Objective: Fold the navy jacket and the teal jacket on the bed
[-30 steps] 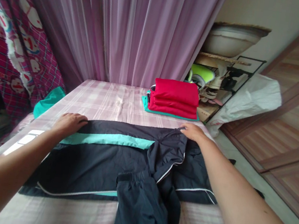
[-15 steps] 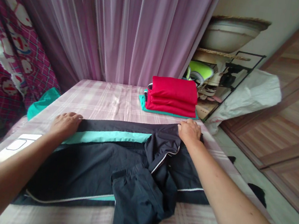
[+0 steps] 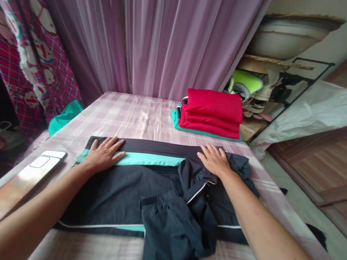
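Note:
A dark jacket point(image 3: 118, 191) with turquoise panels and white piping lies spread on the checked tablecloth point(image 3: 123, 114). One sleeve point(image 3: 174, 230) with an elastic cuff is folded across its front and hangs past the near edge of the garment. My left hand point(image 3: 105, 152) rests flat, fingers spread, on the upper left part, over the turquoise stripe. Near the upper right edge, my right hand point(image 3: 215, 159) also presses flat with its fingers apart. Neither hand grips the cloth.
Folded red clothes point(image 3: 212, 112) sit on a turquoise piece at the back right. A phone point(image 3: 18, 185) lies left of the jacket. Purple curtains point(image 3: 174, 34) hang behind the table. A shoe rack point(image 3: 284, 90) and a white plastic bag point(image 3: 316, 112) stand to the right.
Both hands have shifted inward over the jacket from its far corners, the left one moving right, and their fingers now lie flat. The view has turned slightly left, showing the whole phone.

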Demonstrator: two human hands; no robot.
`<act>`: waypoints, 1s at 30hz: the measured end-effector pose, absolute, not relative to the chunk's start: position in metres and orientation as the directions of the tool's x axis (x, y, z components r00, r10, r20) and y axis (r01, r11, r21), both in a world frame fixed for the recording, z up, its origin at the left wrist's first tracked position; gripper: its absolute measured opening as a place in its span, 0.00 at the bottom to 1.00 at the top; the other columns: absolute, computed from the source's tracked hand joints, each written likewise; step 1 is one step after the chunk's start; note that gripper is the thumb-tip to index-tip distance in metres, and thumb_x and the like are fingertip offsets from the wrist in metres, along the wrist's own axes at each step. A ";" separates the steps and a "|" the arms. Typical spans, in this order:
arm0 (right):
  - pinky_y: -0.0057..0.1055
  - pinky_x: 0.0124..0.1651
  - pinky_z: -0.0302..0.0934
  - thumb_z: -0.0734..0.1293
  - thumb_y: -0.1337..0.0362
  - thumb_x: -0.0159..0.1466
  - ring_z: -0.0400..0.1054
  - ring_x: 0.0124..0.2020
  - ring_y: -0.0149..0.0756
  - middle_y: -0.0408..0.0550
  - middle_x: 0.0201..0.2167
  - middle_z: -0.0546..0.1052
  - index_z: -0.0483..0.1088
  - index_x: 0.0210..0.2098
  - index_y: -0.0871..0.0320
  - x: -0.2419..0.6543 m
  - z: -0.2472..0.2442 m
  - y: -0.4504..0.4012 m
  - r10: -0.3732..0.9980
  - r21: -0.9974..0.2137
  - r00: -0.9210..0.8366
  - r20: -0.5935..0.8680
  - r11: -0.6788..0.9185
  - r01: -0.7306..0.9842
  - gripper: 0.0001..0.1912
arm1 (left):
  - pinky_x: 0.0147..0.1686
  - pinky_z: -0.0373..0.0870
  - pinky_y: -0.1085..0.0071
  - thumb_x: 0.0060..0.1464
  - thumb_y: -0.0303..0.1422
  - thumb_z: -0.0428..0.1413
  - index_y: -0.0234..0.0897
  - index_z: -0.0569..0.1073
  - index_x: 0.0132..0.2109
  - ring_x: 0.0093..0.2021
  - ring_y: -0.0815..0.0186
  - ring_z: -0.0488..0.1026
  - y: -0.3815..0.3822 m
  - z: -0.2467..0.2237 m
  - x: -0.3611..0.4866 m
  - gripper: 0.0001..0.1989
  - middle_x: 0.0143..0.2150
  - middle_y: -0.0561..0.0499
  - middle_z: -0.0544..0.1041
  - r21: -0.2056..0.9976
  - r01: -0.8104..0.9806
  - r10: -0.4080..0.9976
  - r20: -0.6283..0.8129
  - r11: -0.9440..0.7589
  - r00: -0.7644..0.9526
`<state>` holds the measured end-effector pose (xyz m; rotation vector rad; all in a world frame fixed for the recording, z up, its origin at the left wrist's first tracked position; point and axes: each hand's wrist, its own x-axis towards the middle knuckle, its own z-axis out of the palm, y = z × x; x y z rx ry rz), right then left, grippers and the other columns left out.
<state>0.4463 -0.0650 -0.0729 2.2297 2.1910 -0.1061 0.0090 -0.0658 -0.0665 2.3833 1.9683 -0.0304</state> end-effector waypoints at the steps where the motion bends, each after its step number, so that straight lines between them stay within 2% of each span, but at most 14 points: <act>1: 0.50 0.72 0.36 0.50 0.48 0.72 0.45 0.73 0.43 0.52 0.73 0.55 0.55 0.70 0.53 0.450 -0.073 -0.064 0.998 -0.033 0.017 -0.055 -0.019 0.999 0.32 | 0.67 0.43 0.37 0.65 0.50 0.39 0.48 0.53 0.73 0.74 0.47 0.48 -0.066 -0.066 0.009 0.33 0.76 0.45 0.51 0.030 0.982 0.981 -0.045 -0.188 0.189; 3: 0.50 0.73 0.36 0.51 0.49 0.72 0.45 0.73 0.43 0.52 0.72 0.56 0.56 0.70 0.53 0.451 -0.071 -0.064 0.999 -0.042 0.017 -0.046 -0.019 0.999 0.31 | 0.67 0.43 0.37 0.65 0.51 0.39 0.47 0.53 0.73 0.74 0.47 0.47 -0.066 -0.066 0.011 0.33 0.76 0.45 0.51 0.029 0.983 0.982 -0.043 -0.182 0.183; 5: 0.49 0.73 0.39 0.52 0.52 0.72 0.48 0.72 0.42 0.52 0.72 0.57 0.58 0.69 0.54 0.448 -0.065 -0.066 0.999 -0.102 0.018 -0.030 -0.021 0.995 0.30 | 0.68 0.42 0.38 0.65 0.51 0.39 0.47 0.53 0.73 0.74 0.48 0.47 -0.067 -0.064 0.014 0.33 0.76 0.45 0.51 0.021 0.985 0.984 -0.046 -0.173 0.174; 8: 0.44 0.72 0.46 0.53 0.55 0.71 0.54 0.70 0.40 0.51 0.70 0.62 0.66 0.65 0.55 0.449 -0.057 -0.082 0.998 -0.300 -0.047 0.046 0.059 0.952 0.27 | 0.68 0.44 0.39 0.65 0.50 0.41 0.46 0.54 0.72 0.74 0.48 0.49 -0.069 -0.062 0.017 0.33 0.75 0.44 0.53 0.007 0.987 0.987 -0.028 -0.159 0.159; 10: 0.41 0.71 0.49 0.53 0.54 0.71 0.57 0.69 0.40 0.49 0.66 0.68 0.73 0.59 0.53 0.455 -0.054 -0.101 0.989 -0.450 -0.120 0.089 0.147 0.881 0.25 | 0.67 0.47 0.41 0.65 0.49 0.42 0.44 0.58 0.71 0.72 0.48 0.53 -0.073 -0.058 0.019 0.32 0.74 0.42 0.56 -0.002 0.987 0.987 0.022 -0.159 0.159; 13: 0.46 0.70 0.51 0.58 0.48 0.69 0.56 0.69 0.44 0.48 0.60 0.74 0.78 0.52 0.51 0.468 -0.056 -0.131 0.979 -0.617 -0.200 0.048 0.186 0.764 0.24 | 0.67 0.51 0.46 0.65 0.45 0.45 0.42 0.68 0.65 0.68 0.50 0.62 -0.085 -0.048 0.028 0.27 0.69 0.42 0.66 0.012 0.973 0.964 0.135 -0.232 0.228; 15: 0.50 0.71 0.48 0.63 0.45 0.65 0.52 0.71 0.46 0.48 0.61 0.74 0.78 0.51 0.50 0.474 -0.059 -0.146 0.973 -0.673 -0.230 0.015 0.180 0.718 0.23 | 0.66 0.57 0.51 0.64 0.44 0.45 0.43 0.73 0.60 0.62 0.53 0.69 -0.099 -0.039 0.039 0.24 0.63 0.43 0.74 0.081 0.938 0.930 0.179 -0.338 0.320; 18: 0.54 0.72 0.43 0.68 0.48 0.61 0.48 0.72 0.47 0.48 0.63 0.71 0.77 0.53 0.49 0.477 -0.062 -0.155 0.966 -0.697 -0.260 -0.004 0.183 0.693 0.24 | 0.56 0.69 0.60 0.64 0.49 0.46 0.44 0.77 0.54 0.52 0.57 0.76 -0.127 -0.024 0.065 0.24 0.51 0.45 0.81 0.269 0.802 0.845 0.122 -0.533 0.521; 20: 0.53 0.72 0.43 0.70 0.52 0.60 0.48 0.72 0.47 0.48 0.64 0.70 0.77 0.53 0.49 0.477 -0.063 -0.154 0.964 -0.696 -0.266 -0.002 0.189 0.692 0.23 | 0.52 0.70 0.62 0.61 0.53 0.50 0.44 0.78 0.53 0.49 0.57 0.77 -0.145 -0.018 0.083 0.25 0.48 0.45 0.82 0.359 0.690 0.752 0.051 -0.628 0.657; 22: 0.52 0.72 0.44 0.69 0.55 0.60 0.50 0.72 0.45 0.47 0.63 0.71 0.78 0.52 0.49 0.475 -0.066 -0.151 0.966 -0.686 -0.257 0.016 0.197 0.700 0.20 | 0.50 0.71 0.63 0.56 0.52 0.57 0.43 0.79 0.52 0.47 0.57 0.77 -0.159 -0.015 0.098 0.24 0.47 0.45 0.82 0.397 0.641 0.690 -0.026 -0.657 0.723; 24: 0.51 0.72 0.44 0.68 0.58 0.62 0.52 0.71 0.44 0.46 0.61 0.73 0.79 0.49 0.49 0.474 -0.070 -0.148 0.970 -0.665 -0.238 0.038 0.203 0.719 0.17 | 0.45 0.71 0.65 0.52 0.47 0.61 0.42 0.79 0.50 0.44 0.58 0.78 -0.165 -0.014 0.106 0.21 0.44 0.47 0.82 0.431 0.650 0.678 -0.111 -0.626 0.726; 27: 0.51 0.72 0.46 0.67 0.59 0.64 0.55 0.70 0.43 0.45 0.59 0.75 0.80 0.46 0.49 0.473 -0.075 -0.146 0.973 -0.638 -0.221 0.068 0.212 0.740 0.14 | 0.36 0.71 0.69 0.51 0.37 0.60 0.39 0.79 0.42 0.35 0.63 0.76 -0.165 -0.009 0.106 0.12 0.37 0.51 0.81 0.486 0.694 0.697 -0.216 -0.531 0.684; 29: 0.49 0.71 0.48 0.66 0.60 0.64 0.56 0.69 0.43 0.45 0.58 0.76 0.81 0.45 0.49 0.473 -0.077 -0.145 0.971 -0.639 -0.221 0.091 0.227 0.735 0.13 | 0.36 0.71 0.70 0.51 0.35 0.58 0.39 0.77 0.38 0.34 0.65 0.75 -0.160 0.006 0.096 0.07 0.35 0.52 0.79 0.491 0.696 0.721 -0.178 -0.524 0.669; 30: 0.48 0.71 0.48 0.65 0.60 0.64 0.57 0.69 0.43 0.45 0.58 0.76 0.81 0.45 0.50 0.473 -0.078 -0.144 0.970 -0.643 -0.222 0.103 0.235 0.729 0.14 | 0.39 0.71 0.69 0.51 0.35 0.58 0.39 0.76 0.37 0.36 0.65 0.75 -0.158 0.017 0.089 0.07 0.36 0.52 0.79 0.484 0.681 0.733 -0.114 -0.549 0.671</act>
